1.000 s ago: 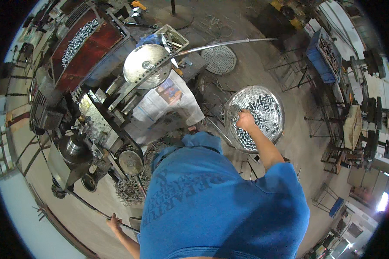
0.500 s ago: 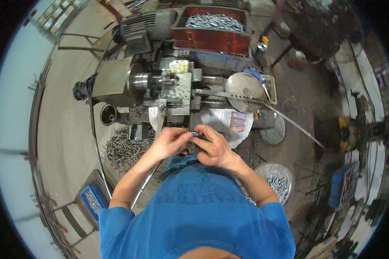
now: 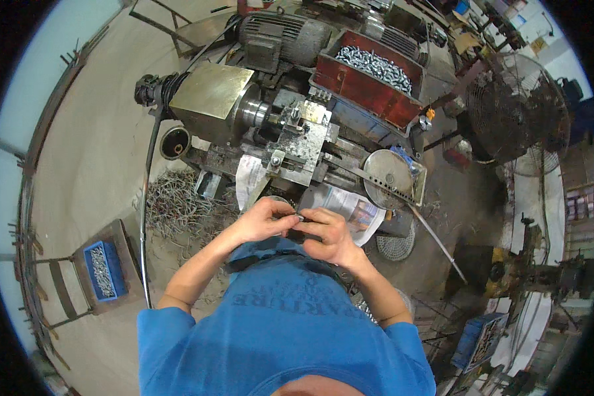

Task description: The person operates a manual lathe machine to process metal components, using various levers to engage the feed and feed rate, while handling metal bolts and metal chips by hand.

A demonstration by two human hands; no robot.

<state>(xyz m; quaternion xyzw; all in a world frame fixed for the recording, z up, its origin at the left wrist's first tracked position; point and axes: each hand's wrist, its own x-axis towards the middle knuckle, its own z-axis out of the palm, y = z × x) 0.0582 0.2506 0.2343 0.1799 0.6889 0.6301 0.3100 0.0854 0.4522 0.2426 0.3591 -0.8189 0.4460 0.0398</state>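
Note:
Close in front of my body, both hands meet around a small shiny metal part [image 3: 299, 217]. My left hand [image 3: 265, 220] pinches one side of it with thumb and fingers. From the other side my right hand [image 3: 327, 232] has its fingers curled on the same part, so most of it is hidden. Just beyond the hands stands a lathe-like machine with a metal tool block [image 3: 303, 142] and a round chuck [image 3: 252, 111]. A printed paper sheet [image 3: 340, 206] lies on the machine beside my right hand.
A red bin [image 3: 369, 86] of shiny metal parts stands behind the machine. Metal shavings [image 3: 171, 204] heap on the floor at left, near a blue bin [image 3: 105, 270] of small parts. A long rod [image 3: 435, 241] juts out at right. A large fan [image 3: 518, 109] stands far right.
The view has turned, so the machine and bins appear tilted clockwise and more of the left blue bin shows. Both hands stay together on the small metal part.

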